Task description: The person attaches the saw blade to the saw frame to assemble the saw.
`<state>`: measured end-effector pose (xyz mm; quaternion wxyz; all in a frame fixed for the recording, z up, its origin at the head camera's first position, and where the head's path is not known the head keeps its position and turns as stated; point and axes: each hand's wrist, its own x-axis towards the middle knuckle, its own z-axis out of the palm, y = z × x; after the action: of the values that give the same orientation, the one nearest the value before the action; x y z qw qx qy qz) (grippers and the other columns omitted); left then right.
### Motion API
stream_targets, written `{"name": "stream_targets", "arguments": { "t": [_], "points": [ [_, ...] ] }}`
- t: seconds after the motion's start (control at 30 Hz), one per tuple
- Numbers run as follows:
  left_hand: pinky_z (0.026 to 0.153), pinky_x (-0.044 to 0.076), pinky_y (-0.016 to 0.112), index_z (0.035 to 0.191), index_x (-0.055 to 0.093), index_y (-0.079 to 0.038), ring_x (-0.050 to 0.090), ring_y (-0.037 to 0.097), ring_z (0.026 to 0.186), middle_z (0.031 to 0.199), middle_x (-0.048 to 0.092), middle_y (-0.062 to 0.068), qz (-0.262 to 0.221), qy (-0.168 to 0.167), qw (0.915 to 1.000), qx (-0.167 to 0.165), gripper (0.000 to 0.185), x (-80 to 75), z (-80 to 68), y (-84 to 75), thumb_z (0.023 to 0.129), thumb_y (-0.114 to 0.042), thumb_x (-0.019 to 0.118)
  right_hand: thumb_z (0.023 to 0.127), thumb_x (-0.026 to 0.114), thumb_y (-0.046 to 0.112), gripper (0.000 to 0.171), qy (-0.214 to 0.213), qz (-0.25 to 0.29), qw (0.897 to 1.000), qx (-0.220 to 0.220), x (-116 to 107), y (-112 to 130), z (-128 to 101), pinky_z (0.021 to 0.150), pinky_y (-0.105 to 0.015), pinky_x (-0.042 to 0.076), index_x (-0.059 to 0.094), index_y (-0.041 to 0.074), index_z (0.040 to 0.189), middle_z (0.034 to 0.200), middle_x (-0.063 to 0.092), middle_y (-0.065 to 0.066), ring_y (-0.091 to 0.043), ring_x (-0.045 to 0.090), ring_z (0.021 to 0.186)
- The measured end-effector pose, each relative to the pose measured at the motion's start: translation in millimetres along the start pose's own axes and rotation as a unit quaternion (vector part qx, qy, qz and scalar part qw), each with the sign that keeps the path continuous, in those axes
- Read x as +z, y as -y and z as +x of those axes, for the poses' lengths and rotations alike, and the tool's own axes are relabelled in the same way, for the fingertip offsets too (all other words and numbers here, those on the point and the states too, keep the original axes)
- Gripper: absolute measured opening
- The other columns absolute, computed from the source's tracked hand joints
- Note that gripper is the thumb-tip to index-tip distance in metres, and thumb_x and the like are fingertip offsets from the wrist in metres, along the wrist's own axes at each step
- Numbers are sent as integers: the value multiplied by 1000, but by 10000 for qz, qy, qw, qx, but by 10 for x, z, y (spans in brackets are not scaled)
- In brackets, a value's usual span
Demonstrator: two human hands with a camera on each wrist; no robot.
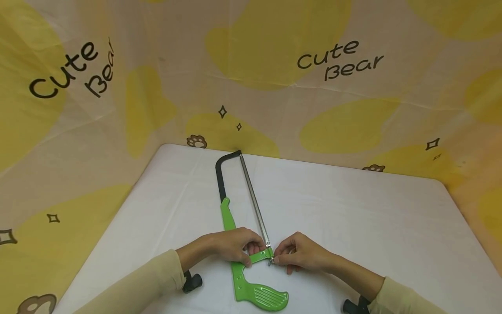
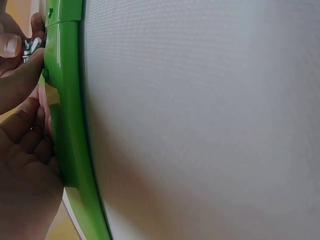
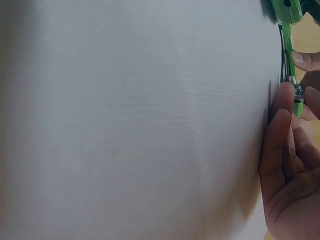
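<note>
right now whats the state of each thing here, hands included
hacksaw: lying flat on the table, blade fitted in the frame
blade: straight, running from the far tip of the frame to the green bracket
wing nut: on the bracket end, pinched by fingertips
left hand: grips the green frame by the bracket
right hand: pinches the wing nut
table: white cover, creased

White bench (image 1: 353,218), rounded corners. Yellow-cream backdrop cloth (image 1: 251,87) behind and at sides, "Cute Bear" lettering (image 1: 339,59), paw prints, small star outlines. Black clamps (image 1: 193,281) at near bench edge.
</note>
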<state>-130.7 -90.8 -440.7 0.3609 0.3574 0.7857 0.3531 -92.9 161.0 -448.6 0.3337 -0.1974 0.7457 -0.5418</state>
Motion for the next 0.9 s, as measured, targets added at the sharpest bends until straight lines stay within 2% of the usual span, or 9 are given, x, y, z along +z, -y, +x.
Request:
{"name": "stream_targets", "arguments": {
  "t": [0.2,0.33,0.53,0.73,0.9],
  "points": [
    [81,48,20,114,66,-8,55,4,85,89,59,-8,-35,-16,10000,-19,39,3,-1,-4,79,2,80,89,70,6,5,-129,-355,9993,-65,17,-14,12,48,-19,45,72,1,89,73,68,-9,-12,59,54],
    [82,48,20,114,66,-9,54,4,85,90,59,-8,-56,-21,10000,-33,39,8,-4,-10,79,2,80,87,72,4,4,-181,-640,9977,-128,33,-32,28,49,-20,47,74,5,84,71,68,-5,-11,58,52],
    [82,48,20,115,66,-8,54,3,85,90,59,-9,-58,-10,10000,-39,39,11,-6,-8,79,2,79,85,75,8,1,-65,-925,9955,-201,26,-40,31,50,-20,48,75,8,84,68,67,2,-7,58,52],
    [82,48,20,114,66,-8,54,3,85,90,59,-9,-28,-17,10000,-41,39,10,-8,-17,79,2,79,86,78,30,17,-38,-1146,9929,-308,39,-15,66,48,-19,45,75,16,77,63,64,6,-5,56,49],
    [81,48,21,112,66,-9,54,4,85,89,59,-8,-55,-32,10000,-44,38,7,-14,-28,79,2,80,89,74,30,27,-92,-1003,9945,-298,58,35,87,45,-17,38,75,9,73,53,60,-6,-7,52,45]
  ]
}}
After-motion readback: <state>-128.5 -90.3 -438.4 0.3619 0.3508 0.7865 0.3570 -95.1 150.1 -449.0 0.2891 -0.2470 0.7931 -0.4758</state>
